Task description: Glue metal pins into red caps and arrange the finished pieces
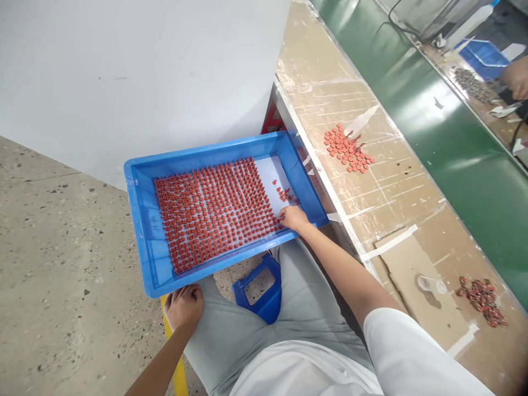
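A blue tray (214, 148) lies across my lap, with many small red parts (214, 214) standing in close rows on its white liner (270, 168). My right hand (292, 218) reaches into the tray's right end, fingers pinched at the edge of the rows; what they hold is too small to make out. Just above it lie a few loose red parts (284, 193). My left hand (183, 306) rests curled on my thigh below the tray's lower left edge, with nothing visible in it.
On the workbench (330, 104) at the right lie red discs (348, 149), cardboard (412, 275), a small clear cup (431, 284) and a pile of red-and-dark parts (482, 301). A green conveyor belt (412, 99) runs behind; another person's hand (517, 77) is beyond it.
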A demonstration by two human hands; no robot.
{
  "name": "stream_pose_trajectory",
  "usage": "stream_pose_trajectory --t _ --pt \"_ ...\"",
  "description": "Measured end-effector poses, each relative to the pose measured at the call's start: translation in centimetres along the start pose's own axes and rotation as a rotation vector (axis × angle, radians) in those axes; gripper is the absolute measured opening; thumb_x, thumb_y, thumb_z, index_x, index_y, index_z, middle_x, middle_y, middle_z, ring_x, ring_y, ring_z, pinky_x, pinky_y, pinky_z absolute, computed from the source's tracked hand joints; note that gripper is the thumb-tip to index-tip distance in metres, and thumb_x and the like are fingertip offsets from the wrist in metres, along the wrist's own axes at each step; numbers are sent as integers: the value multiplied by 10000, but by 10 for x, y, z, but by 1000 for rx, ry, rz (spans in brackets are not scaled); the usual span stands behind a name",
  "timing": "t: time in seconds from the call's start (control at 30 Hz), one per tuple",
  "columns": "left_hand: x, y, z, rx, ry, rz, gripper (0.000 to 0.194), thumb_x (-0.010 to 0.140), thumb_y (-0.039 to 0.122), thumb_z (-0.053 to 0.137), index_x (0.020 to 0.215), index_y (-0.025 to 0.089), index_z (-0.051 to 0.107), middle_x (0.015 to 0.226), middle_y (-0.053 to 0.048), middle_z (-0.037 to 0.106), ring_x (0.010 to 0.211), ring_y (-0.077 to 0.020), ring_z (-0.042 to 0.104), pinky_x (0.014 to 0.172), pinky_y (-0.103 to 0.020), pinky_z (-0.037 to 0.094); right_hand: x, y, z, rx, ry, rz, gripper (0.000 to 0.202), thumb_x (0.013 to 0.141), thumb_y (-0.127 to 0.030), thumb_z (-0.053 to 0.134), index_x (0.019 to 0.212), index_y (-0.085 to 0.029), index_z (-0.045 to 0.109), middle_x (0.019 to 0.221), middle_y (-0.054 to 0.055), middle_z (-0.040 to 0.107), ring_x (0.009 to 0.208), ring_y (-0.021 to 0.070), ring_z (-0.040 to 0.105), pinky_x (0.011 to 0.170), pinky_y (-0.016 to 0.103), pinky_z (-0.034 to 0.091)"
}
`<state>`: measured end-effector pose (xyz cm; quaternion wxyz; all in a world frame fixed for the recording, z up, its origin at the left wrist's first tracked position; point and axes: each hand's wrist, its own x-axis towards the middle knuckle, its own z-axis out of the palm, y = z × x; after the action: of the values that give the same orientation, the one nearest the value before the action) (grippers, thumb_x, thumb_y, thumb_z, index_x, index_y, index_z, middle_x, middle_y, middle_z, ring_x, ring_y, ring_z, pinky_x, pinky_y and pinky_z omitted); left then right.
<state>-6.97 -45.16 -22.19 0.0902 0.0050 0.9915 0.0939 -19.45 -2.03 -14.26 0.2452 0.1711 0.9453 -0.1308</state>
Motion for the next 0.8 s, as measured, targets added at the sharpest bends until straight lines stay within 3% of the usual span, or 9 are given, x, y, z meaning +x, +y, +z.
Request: stream_pose_trajectory --t 0.37,0.6,0.8 --pt "1 1 -1 5 -10 6 287 820 259 424 840 223 708 947 -69 720 982 -247 592 994 -370 274 0 5 1 70 13 6 296 636 -212 756 922 -278 717 918 -13 735 903 138 671 804 189 478" --pt "1 2 -3 7 -15 0 284 822 257 425 835 232 707 944 -65 722 989 -248 593 999 -373 274 17 21 -20 139 231 78 328 807 -195 573 1128 -205 645 1052 47 715 974 153 663 856 211 472" --pt "1 4 -5 10 -9 -2 293 828 259 415 817 229 706 921 -68 722 972 -246 594 990 -372 285 38 13 -23 146 292 41 305 800 -203 615 1102 -199 659 1075 65 710 1012 189 653 869 233 470"
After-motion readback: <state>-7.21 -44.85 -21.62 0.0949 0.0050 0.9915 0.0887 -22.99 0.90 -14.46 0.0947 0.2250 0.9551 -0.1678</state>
